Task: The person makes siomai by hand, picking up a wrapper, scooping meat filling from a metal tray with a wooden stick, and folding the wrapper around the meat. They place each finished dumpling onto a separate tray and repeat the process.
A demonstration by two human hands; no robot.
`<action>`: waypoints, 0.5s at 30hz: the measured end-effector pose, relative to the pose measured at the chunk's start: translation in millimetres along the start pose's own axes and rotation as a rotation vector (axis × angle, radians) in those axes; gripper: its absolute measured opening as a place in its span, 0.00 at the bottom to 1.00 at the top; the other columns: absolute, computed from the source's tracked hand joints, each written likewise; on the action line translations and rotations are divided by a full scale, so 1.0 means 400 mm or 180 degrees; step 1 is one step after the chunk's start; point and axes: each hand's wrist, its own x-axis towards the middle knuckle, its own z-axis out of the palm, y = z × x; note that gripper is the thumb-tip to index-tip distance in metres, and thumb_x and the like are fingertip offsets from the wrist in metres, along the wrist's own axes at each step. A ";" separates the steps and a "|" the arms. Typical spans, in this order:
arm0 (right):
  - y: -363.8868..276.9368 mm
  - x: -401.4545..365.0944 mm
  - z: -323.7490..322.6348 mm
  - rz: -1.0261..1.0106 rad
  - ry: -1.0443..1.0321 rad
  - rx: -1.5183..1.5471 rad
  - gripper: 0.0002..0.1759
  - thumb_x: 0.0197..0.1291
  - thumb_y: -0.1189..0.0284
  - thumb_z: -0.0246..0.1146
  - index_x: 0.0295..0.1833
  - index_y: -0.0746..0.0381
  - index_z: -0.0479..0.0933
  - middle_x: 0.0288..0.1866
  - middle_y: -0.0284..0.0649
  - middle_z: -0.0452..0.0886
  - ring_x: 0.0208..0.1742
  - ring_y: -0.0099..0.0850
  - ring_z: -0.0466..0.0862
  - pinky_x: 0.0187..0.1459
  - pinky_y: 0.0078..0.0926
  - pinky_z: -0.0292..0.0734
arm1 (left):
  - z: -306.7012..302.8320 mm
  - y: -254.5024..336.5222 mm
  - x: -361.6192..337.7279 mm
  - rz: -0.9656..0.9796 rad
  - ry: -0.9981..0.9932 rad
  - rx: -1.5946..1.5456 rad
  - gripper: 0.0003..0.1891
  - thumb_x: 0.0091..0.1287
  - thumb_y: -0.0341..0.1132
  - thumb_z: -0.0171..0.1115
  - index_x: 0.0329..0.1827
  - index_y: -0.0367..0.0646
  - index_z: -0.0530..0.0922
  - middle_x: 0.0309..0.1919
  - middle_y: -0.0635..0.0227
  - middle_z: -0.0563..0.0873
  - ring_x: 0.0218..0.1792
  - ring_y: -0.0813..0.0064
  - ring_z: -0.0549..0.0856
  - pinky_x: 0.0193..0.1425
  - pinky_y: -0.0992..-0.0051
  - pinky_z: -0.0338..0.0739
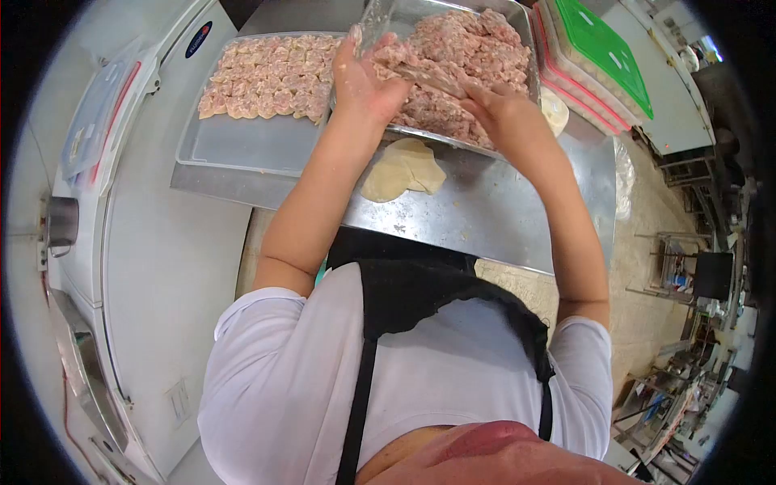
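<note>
My left hand (364,85) is cupped at the near left corner of a metal pan (453,139), with a clump of minced meat (391,55) against its fingers. Whether a dough wrapper lies under that clump is hidden. My right hand (505,117) grips a flat, narrow spreader (432,79), its tip close to my left thumb. More raw minced meat (477,48) is heaped in the pan. Just in front of the pan, thin pale dough wrappers (402,171) lie overlapping on the steel table (477,214).
On the left, a plastic tray (242,145) holds tight rows of open meat dumplings (271,77). Stacked containers with a green lid (606,56) stand at the right. A white fridge (166,242) borders the left side, and a pale round item (554,111) sits beside the pan.
</note>
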 end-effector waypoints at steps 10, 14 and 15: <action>-0.026 0.009 -0.105 0.0700 -0.0646 0.1719 0.18 0.71 0.62 0.54 0.48 0.66 0.79 0.29 0.51 0.79 0.29 0.41 0.76 0.37 0.33 0.72 | -0.009 0.122 -0.042 0.1794 -0.2076 0.4584 0.28 0.58 0.30 0.71 0.63 0.50 0.73 0.50 0.60 0.81 0.58 0.62 0.80 0.59 0.64 0.76; -0.062 0.006 -0.085 0.0531 -0.0724 0.1515 0.16 0.69 0.64 0.57 0.51 0.65 0.79 0.36 0.50 0.83 0.34 0.42 0.81 0.40 0.31 0.75 | -0.051 0.150 -0.008 0.1643 -0.2525 0.5204 0.34 0.50 0.38 0.78 0.62 0.50 0.75 0.52 0.60 0.81 0.57 0.65 0.79 0.63 0.69 0.72; -0.057 0.000 -0.057 0.0267 -0.0542 0.1468 0.16 0.68 0.64 0.58 0.52 0.64 0.79 0.39 0.50 0.84 0.37 0.42 0.82 0.42 0.30 0.76 | -0.071 0.158 0.003 0.1551 -0.2255 0.5564 0.36 0.48 0.41 0.79 0.63 0.50 0.75 0.53 0.60 0.81 0.57 0.65 0.79 0.65 0.69 0.71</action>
